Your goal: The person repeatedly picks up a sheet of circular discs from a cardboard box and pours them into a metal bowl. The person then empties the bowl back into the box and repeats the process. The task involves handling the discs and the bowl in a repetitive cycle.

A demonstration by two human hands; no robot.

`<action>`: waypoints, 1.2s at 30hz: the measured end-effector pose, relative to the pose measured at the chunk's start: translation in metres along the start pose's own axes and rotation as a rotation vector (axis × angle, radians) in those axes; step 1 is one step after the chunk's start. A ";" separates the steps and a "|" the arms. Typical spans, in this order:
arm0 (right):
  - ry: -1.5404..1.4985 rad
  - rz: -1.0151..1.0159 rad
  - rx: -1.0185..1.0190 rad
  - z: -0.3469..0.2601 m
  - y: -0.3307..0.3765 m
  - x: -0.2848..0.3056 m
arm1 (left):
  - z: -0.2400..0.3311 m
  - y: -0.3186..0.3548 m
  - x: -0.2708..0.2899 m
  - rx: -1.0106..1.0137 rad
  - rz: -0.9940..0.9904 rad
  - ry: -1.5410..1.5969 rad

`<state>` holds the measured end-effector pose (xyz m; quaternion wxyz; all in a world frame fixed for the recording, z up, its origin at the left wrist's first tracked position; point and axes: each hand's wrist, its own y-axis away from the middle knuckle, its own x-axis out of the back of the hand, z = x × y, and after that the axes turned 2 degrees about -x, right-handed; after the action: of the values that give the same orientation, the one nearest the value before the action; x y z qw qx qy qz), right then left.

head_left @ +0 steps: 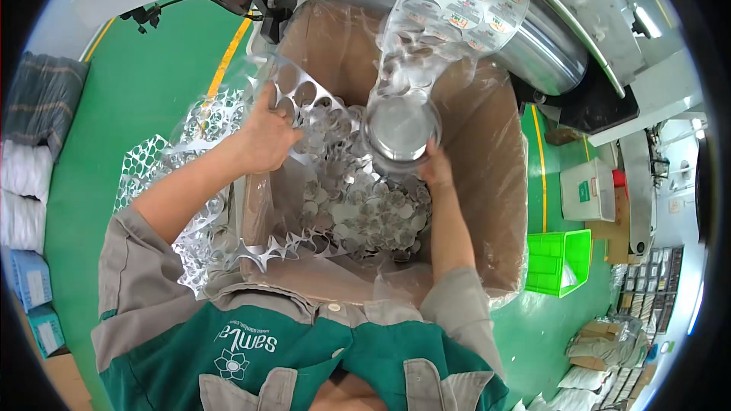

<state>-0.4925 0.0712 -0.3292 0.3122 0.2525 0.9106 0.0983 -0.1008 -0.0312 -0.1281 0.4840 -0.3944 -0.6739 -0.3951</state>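
My left hand (266,133) is closed on a silver foil strip (293,80) punched with round holes, above the left rim of a large cardboard box (480,183). More punched foil (202,205) hangs over that side of the box, beside my left forearm. My right hand (436,165), slightly blurred, grips the edge of a round, shiny, shallow dish (401,131) held over the box. Above the dish, a printed foil web (464,4) with round cuts comes down from a metal roller. Many loose foil discs (381,209) lie heaped inside the plastic-lined box.
The metal roller (548,46) and its frame cross above the far side of the box. A bright green crate (552,262) and a white bin (586,190) stand on the right. Wrapped bundles (46,106) are stacked at the far left on the green floor (152,61).
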 end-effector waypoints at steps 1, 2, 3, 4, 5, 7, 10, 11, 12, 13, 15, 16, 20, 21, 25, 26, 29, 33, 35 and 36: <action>0.176 0.253 -0.086 0.014 -0.004 0.037 | -0.001 -0.006 0.002 -0.031 -0.001 0.031; 0.115 0.390 -0.152 0.015 -0.004 0.089 | 0.001 -0.021 0.005 -0.098 0.029 0.069; 0.519 0.282 -0.309 0.035 0.002 0.044 | -0.006 -0.006 -0.013 -0.031 0.033 0.100; 1.242 0.204 -0.154 0.035 0.016 0.010 | -0.010 0.002 -0.017 -0.007 0.039 0.117; 1.640 0.032 -0.179 0.024 0.022 -0.003 | -0.010 0.000 -0.017 -0.014 0.076 0.144; 2.115 -0.196 -0.216 -0.001 0.028 -0.026 | -0.009 -0.007 -0.020 -0.026 0.113 0.192; 1.995 -0.486 0.050 -0.072 0.073 -0.117 | -0.014 -0.002 -0.024 -0.069 0.220 0.376; 2.051 -0.417 0.293 -0.095 0.073 -0.114 | -0.012 -0.007 -0.019 -0.068 0.243 0.425; 1.655 -0.363 0.107 -0.120 0.084 -0.134 | -0.014 -0.005 -0.016 -0.038 0.246 0.470; 1.482 -0.347 0.052 -0.146 0.104 -0.155 | -0.014 -0.002 -0.011 -0.014 0.256 0.511; 0.741 -0.500 0.273 -0.161 0.137 -0.167 | -0.012 0.009 0.005 0.074 0.310 0.681; 0.446 -0.510 0.332 -0.164 0.142 -0.163 | -0.010 0.011 0.016 0.107 0.342 0.768; 0.018 -0.776 0.141 -0.130 0.108 -0.132 | -0.016 0.034 0.087 -0.016 0.532 1.186; 0.148 -0.665 0.044 -0.110 0.099 -0.129 | -0.020 0.043 0.103 -0.080 0.611 1.337; 1.225 -0.145 -0.211 -0.012 0.032 -0.055 | -0.066 0.093 0.102 0.061 0.974 1.582; 1.390 -0.046 -0.068 -0.004 0.037 -0.031 | -0.071 0.096 0.093 0.205 0.969 1.500; 1.761 -0.086 -0.183 -0.017 0.021 -0.003 | -0.049 0.085 0.066 0.224 0.543 1.161; 2.060 -0.315 0.014 -0.048 0.036 -0.052 | -0.025 0.056 0.052 0.212 0.389 1.172; 1.939 -0.363 0.013 -0.087 0.056 -0.097 | -0.018 0.041 0.042 0.132 0.383 1.025; 1.773 -0.382 0.005 -0.104 0.066 -0.113 | -0.014 0.034 0.036 0.093 0.380 0.949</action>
<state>-0.4538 0.0667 -0.1661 -0.4928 -0.0704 0.8436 0.2014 -0.0733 -0.0258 -0.0853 0.8171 -0.2651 -0.3131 -0.4051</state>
